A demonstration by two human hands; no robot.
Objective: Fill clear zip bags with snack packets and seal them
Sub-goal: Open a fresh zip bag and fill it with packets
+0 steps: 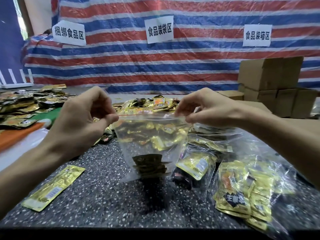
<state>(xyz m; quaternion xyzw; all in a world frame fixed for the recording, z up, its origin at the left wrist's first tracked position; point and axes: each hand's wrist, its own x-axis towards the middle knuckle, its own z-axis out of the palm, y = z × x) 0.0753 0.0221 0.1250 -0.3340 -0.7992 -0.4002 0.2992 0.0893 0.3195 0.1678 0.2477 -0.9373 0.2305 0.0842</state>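
Two hands hold one clear zip bag (150, 146) up at the middle of the view; the left hand (83, 116) pinches the bag's top edge at its ten o'clock corner between thumb and curled fingers; the right hand (207, 108) pinches the same edge at the two o'clock corner, so that the red zip line stretches between them; a small stack of dark packets (149, 166) sits in the bottom of the bag, and whether the bag's lower end touches the surface cannot be told, though a dark shadow lies beneath it. The surface is a dark speckled counter (103, 196); one loose gold packet (53, 187) lies flat on it at eight o'clock, apart from the bag; filled clear bags (242, 187) of gold packets crowd it from three to five o'clock; a heap of gold packets (152, 103) rises behind the bag at twelve o'clock; another spread of packets (22, 104) covers the far side at ten o'clock, above an orange and green sheet (15, 134). Behind the counter a tarp (155, 66) striped red, white and blue fills the back of the room; three white paper signs (159, 29) with black characters hang on it from eleven to one o'clock; brown cardboard boxes (270, 73) are stacked at two o'clock.
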